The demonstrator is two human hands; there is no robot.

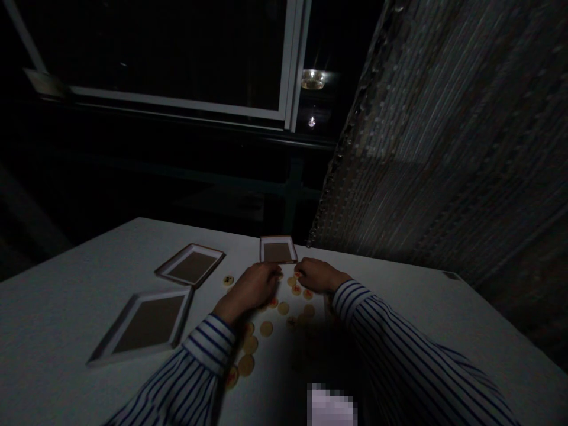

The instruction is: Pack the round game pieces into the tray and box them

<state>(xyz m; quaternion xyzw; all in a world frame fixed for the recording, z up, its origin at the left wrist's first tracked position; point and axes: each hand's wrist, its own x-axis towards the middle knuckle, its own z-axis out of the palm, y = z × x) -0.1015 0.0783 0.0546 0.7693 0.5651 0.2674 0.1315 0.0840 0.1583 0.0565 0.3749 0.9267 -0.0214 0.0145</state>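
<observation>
At a white tabletop (412, 331) in a dim room, a person in blue-striped white sleeves works with both hands among round, pale wooden discs, some marked in red or black. The discs lie scattered between the forearms, from a red-marked one (307, 293) near the right hand (317, 274) to a plain one (266, 329) nearer the left sleeve (190, 361). The left hand (255, 288) is loosely curled, its fingertips drawn together at a disc; the right is bent likewise, its fingertips at another red-marked disc (297, 274). Whether either has a firm hold cannot be told. A shallow, brown-floored open box (278, 251) sits just beyond the hands, close to the table's far edge; a forward nudge from the knuckles could push it over. Two similar boxes, one thin-rimmed (193, 267) and one pale-walled (148, 322), lie to the left. Discs beside the left sleeve could be dragged or scattered if that forearm sweeps sideways, while shadow under the right arm could cause a disc to be missed or its marking misread.
</observation>
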